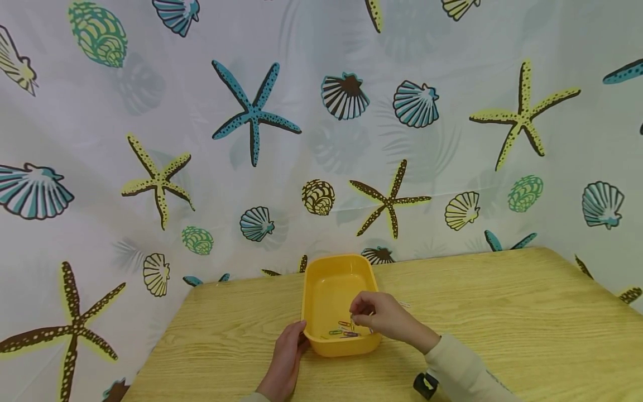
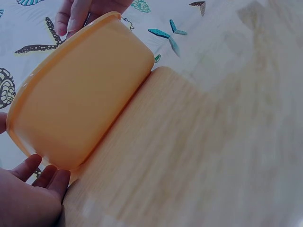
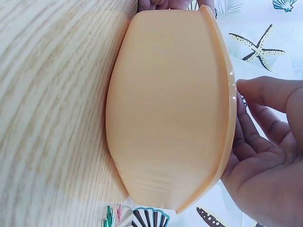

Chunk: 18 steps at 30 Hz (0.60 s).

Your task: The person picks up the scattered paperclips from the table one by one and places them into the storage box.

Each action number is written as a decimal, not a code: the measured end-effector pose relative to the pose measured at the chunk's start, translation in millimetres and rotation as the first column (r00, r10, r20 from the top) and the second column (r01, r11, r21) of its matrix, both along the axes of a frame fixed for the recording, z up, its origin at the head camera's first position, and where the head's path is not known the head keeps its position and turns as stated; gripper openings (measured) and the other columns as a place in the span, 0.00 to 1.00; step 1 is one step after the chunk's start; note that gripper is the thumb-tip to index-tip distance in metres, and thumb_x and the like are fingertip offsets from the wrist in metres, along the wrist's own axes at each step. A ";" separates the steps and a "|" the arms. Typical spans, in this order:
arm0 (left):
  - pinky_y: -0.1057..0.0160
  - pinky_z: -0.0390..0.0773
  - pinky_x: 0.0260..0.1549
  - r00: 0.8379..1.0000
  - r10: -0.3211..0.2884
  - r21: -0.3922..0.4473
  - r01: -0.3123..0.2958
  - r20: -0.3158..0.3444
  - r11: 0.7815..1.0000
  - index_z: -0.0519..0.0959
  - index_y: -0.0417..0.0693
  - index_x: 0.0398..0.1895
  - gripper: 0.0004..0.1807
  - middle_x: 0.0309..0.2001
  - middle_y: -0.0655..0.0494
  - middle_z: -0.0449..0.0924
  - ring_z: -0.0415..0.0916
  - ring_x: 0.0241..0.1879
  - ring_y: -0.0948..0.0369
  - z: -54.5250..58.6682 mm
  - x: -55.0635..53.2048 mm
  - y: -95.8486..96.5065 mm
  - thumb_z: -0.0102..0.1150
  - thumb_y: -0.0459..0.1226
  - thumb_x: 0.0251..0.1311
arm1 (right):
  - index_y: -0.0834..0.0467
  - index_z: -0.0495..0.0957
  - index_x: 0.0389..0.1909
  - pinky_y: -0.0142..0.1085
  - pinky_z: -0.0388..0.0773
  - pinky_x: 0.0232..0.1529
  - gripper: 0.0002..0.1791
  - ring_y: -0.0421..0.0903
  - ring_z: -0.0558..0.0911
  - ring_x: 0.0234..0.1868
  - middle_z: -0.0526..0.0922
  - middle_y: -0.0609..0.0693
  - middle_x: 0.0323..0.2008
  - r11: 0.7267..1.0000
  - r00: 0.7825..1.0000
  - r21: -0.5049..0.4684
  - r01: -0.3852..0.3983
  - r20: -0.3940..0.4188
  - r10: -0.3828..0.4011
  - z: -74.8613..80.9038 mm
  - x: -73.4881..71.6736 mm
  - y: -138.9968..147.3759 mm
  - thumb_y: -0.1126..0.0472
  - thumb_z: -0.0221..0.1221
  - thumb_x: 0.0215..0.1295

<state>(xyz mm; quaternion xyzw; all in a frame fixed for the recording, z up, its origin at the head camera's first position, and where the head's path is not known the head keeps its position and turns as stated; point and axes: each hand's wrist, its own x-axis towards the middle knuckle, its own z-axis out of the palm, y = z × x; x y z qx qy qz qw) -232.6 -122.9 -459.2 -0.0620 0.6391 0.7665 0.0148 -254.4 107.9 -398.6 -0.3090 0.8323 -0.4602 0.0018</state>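
A yellow plastic tub (image 1: pixel 313 296) stands on the wooden table, with several coloured paper clips (image 1: pixel 335 333) lying at its near end. My left hand (image 1: pixel 287 357) holds the tub's near left corner, thumb at the rim and fingers against the outer wall (image 2: pixel 80 104). Over the near right part of the tub, my right hand (image 1: pixel 384 317) reaches in past the rim. Its thumb and forefinger pinch what looks like a pale paper clip (image 1: pixel 353 322). From the right wrist view, the tub's wall (image 3: pixel 165 109) hides the fingertips of that hand (image 3: pixel 270 137).
A few more paper clips (image 3: pixel 110 216), green and pink, lie on the table (image 1: pixel 482 312) beyond the tub's right side. A patterned cloth (image 1: pixel 301 139) with shells and starfish hangs behind the table. A black device (image 1: pixel 426 385) sits at the right wrist.
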 end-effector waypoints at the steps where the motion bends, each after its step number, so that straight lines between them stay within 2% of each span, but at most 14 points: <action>1: 0.50 0.68 0.60 1.000 0.000 0.000 0.000 0.001 1.000 0.65 0.28 0.60 0.26 0.59 0.39 0.69 0.69 0.56 0.50 0.0 0.0 -0.2 0.45 0.44 0.72 | 0.60 0.78 0.35 0.31 0.77 0.29 0.02 0.41 0.78 0.32 0.80 0.44 0.31 1.000 1.000 0.003 0.001 -0.003 -0.001 -0.2 -0.2 -0.2 0.67 0.61 0.63; 14: 0.51 0.68 0.59 1.000 0.006 0.001 -0.006 0.010 1.000 0.66 0.29 0.60 0.27 0.57 0.40 0.69 0.69 0.55 0.51 -0.9 -0.4 -1.3 0.46 0.45 0.72 | 0.60 0.78 0.35 0.32 0.78 0.29 0.02 0.42 0.79 0.32 0.80 0.45 0.32 1.000 1.000 0.004 0.002 -0.008 -0.002 0.9 -1.8 3.1 0.68 0.61 0.63; 18: 0.51 0.68 0.59 1.000 0.006 0.011 -0.006 0.005 1.000 0.65 0.28 0.60 0.27 0.58 0.39 0.69 0.69 0.56 0.50 -0.7 -0.4 -1.1 0.47 0.45 0.72 | 0.60 0.79 0.36 0.32 0.79 0.32 0.02 0.44 0.79 0.34 0.81 0.45 0.32 0.999 0.999 -0.009 0.031 -0.021 -0.032 0.8 -6.3 9.3 0.66 0.61 0.64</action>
